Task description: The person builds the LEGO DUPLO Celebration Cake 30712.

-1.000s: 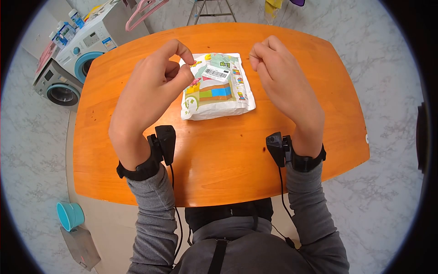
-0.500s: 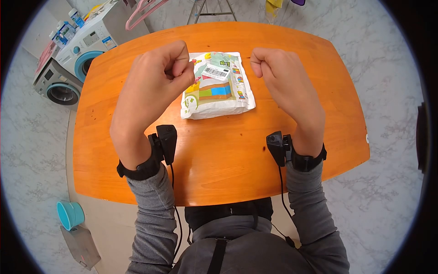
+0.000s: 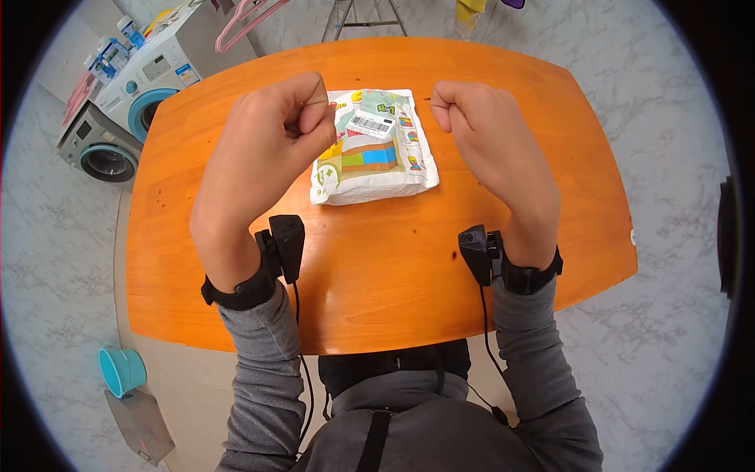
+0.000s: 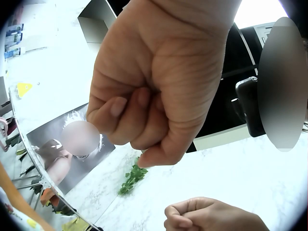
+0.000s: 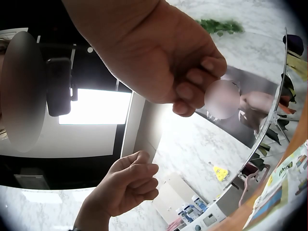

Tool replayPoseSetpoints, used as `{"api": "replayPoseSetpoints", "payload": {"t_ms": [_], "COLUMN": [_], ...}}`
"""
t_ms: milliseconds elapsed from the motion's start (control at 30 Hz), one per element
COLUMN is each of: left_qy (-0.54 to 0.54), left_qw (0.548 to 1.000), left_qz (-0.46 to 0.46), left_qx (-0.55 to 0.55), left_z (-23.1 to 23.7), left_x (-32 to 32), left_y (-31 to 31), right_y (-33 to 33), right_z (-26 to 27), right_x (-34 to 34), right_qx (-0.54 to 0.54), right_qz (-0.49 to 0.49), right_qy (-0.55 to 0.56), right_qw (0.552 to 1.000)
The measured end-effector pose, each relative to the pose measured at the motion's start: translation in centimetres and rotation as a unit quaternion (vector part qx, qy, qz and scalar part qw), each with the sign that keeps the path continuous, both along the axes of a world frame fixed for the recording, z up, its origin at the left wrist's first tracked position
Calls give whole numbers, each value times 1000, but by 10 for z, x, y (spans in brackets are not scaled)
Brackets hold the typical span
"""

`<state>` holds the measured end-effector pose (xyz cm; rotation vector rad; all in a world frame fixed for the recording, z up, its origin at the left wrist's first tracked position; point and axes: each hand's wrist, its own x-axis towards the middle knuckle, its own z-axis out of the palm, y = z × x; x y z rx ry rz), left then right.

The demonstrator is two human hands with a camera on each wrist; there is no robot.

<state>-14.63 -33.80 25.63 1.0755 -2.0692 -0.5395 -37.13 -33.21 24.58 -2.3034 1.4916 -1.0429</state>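
A white plastic package point(image 3: 370, 169) with colourful block pictures and a barcode label lies flat on the wooden table point(image 3: 377, 275). Above its left edge is my left hand point(image 3: 263, 149), fingers curled in, covering part of that edge in the head view. My right hand point(image 3: 499, 145) hovers to the right of the package, its fingers curled too. The left wrist view shows curled fingers point(image 4: 139, 115) holding nothing. In the right wrist view, the fingers point(image 5: 192, 86) are folded toward the palm with nothing in them.
Two washing machines point(image 3: 110, 161) stand at the far left, with bottles point(image 3: 114, 53) on top. Pink hangers point(image 3: 245, 23) hang beyond the table's back edge, near a metal ladder point(image 3: 366, 22). A blue bucket point(image 3: 122, 371) is on the floor at the lower left.
Both hands have curled their fingers further since one second ago, closing the gap between thumb and index finger. The package stays in nearly the same place on the table.
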Motion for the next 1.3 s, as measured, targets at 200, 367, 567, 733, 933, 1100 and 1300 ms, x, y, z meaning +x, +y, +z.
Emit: {"api": "replayPoseSetpoints", "payload": {"t_ms": [200,367,567,733,933,1100,1300], "left_qy": [7,3,1,7,14,18,22], "left_qw": [1000,1000,1000,1000,1000,1000,1000], "left_qz": [10,6,19,11,12,8,4], "left_qx": [10,-2,12,8,9,3,8], "left_z": [0,0,0,-1,2,5,12], "left_x": [1,2,4,5,5,6,3], "left_y": [-1,-1,-3,-3,-1,3,13], "right_y": [-1,-2,-3,-5,-4,0,0], "right_z": [-1,0,3,-3,-1,7,4], "right_x": [-2,-2,-2,-3,0,5,6], "right_qx": [-3,4,15,0,15,93,82], "right_qz": [-4,-6,-9,3,3,-25,7], "right_qy": [-9,-3,11,9,14,31,31], "right_qw": [1000,1000,1000,1000,1000,995,996]}}
